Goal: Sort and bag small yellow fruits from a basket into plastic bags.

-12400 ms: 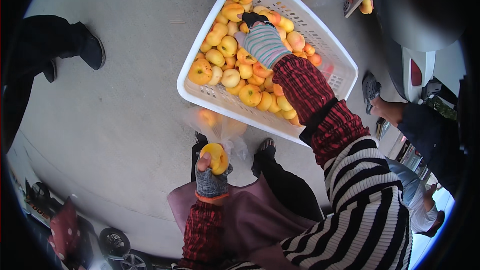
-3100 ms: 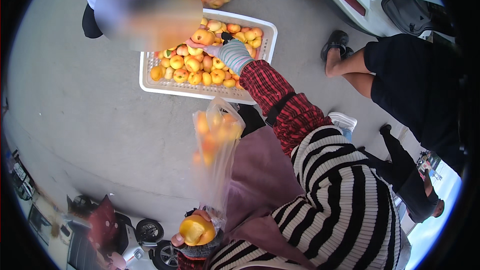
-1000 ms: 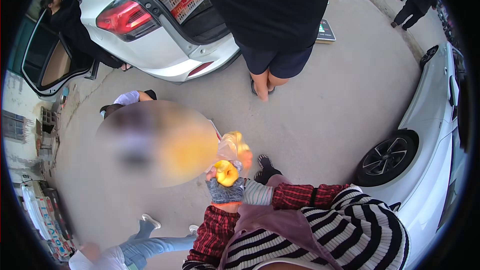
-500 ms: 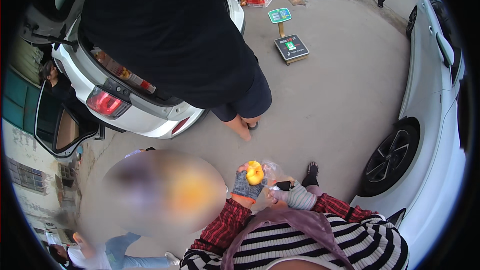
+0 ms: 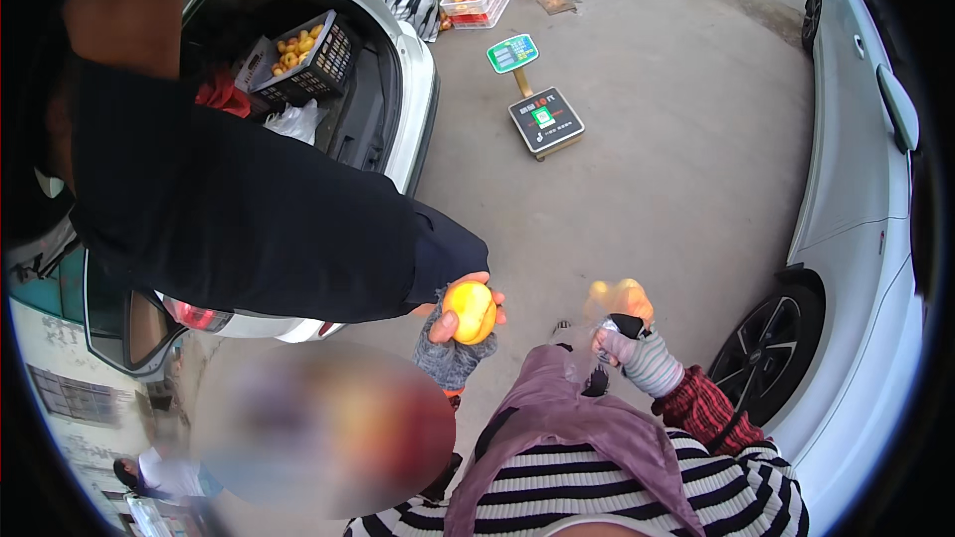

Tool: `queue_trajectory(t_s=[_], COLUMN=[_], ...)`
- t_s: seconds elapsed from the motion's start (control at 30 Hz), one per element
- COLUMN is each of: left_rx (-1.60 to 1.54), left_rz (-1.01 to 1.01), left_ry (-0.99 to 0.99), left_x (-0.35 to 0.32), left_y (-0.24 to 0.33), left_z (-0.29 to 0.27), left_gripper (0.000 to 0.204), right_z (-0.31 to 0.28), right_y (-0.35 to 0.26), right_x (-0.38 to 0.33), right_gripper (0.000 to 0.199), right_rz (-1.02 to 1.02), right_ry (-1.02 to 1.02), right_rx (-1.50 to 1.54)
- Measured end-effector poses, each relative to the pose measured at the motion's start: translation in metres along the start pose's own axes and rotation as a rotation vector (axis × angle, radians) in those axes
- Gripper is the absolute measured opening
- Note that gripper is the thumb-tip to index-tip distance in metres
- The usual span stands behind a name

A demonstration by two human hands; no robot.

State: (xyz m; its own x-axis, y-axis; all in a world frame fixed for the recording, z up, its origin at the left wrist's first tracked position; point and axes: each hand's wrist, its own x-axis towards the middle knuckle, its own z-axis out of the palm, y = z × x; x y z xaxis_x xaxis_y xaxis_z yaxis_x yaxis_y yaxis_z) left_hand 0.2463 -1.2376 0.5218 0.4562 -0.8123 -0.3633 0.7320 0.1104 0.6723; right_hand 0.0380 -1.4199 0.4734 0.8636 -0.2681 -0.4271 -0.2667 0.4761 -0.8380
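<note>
One yellow peach [image 5: 471, 312] sits in the left hand [image 5: 451, 350], which in the head view is raised out in front, palm tipped up, thumb [image 5: 443, 327] on one side and fingers [image 5: 499, 305] curled round the other; that grip is holding the peach. Well apart from it I see the right hand [image 5: 637, 356], its checked sleeve [image 5: 704, 408] slanting in from the lower right, fist clenched on a clear bag [image 5: 597, 309]. Orange fruit [image 5: 635, 296] shows inside, just past the knuckles.
</note>
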Motion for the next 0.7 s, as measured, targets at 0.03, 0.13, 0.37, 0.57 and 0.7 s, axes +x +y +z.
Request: queue_trajectory(t_s=[0.03, 0.13, 0.37, 0.57, 0.7], left_rx=[-0.007, -0.103, 0.010, -0.097, -0.225], left_rz=[0.094, 0.106, -0.020, -0.037, 0.046], left_ry=[-0.094, -0.270, -0.611, -0.510, -0.576], left_x=[0.023, 0.093, 0.279, 0.386, 0.423], left_y=[0.008, 0.050, 0.092, 0.120, 0.162], left_z=[0.007, 0.030, 0.025, -0.004, -0.039], left_gripper=[0.075, 0.088, 0.096, 0.104, 0.107], right_z=[-0.012, -0.048, -0.113, -0.133, -0.128], right_y=[-0.015, -0.052, -0.117, -0.154, -0.195], right_x=[0.018, 0.076, 0.227, 0.349, 0.424], right_gripper=[0.017, 0.018, 0.011, 0.012, 0.016], right_rz=[0.010, -0.018, -0.031, 0.056, 0.029], right_ry=[-0.009, 0.048, 0.107, 0.134, 0.097], right_rx=[0.011, -0.084, -0.026, -0.206, -0.232])
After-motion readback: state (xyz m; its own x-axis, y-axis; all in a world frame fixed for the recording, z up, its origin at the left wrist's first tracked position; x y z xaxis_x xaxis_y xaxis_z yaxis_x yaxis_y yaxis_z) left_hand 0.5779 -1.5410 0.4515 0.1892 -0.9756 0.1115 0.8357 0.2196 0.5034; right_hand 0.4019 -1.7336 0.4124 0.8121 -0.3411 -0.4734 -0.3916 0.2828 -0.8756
